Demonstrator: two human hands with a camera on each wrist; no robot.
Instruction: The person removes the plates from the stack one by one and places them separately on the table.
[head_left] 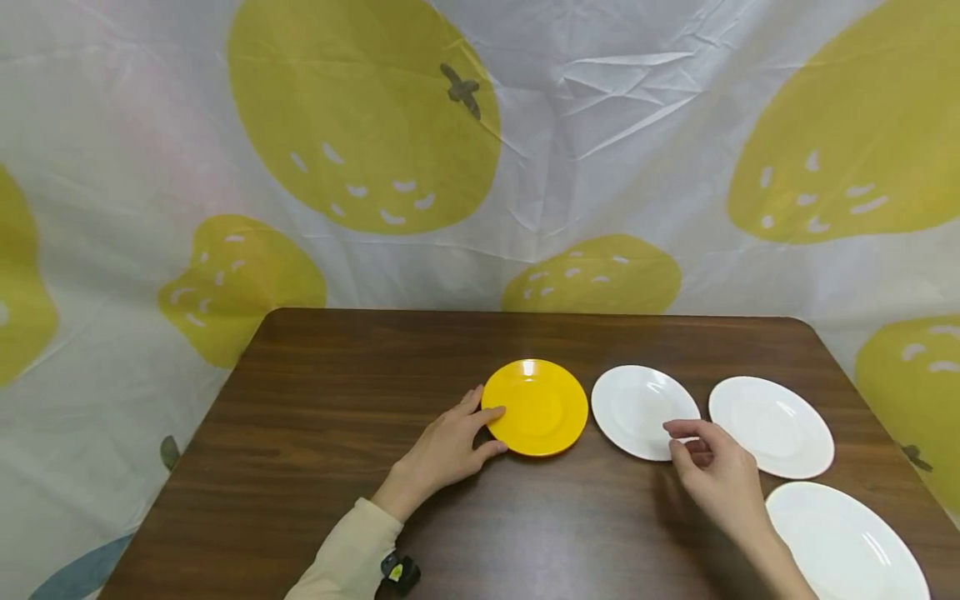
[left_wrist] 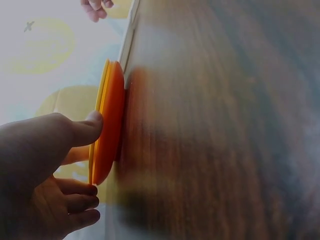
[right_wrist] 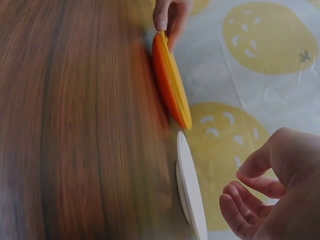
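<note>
Reaching in from the near edge of the table (head_left: 345, 400) with the left hand (head_left: 446, 446), back uppermost, in a pale sleeve (head_left: 352, 542), angled toward the far edge. Gripping the yellow plate (head_left: 537, 410) by its left rim, with forefinger laid over the top and thumb against the side facing the near edge. Hovering with the right hand (head_left: 716, 479), empty and loosely bent at the fingers, above the right rim of a small white plate (head_left: 636, 410).

Near the far edge, about midway between the left and right edges, with that yellow plate: round, glossy, bright on top with a glare toward the far rim, orange along the underside. Toward the right edge, two more white plates (head_left: 771, 427).
</note>
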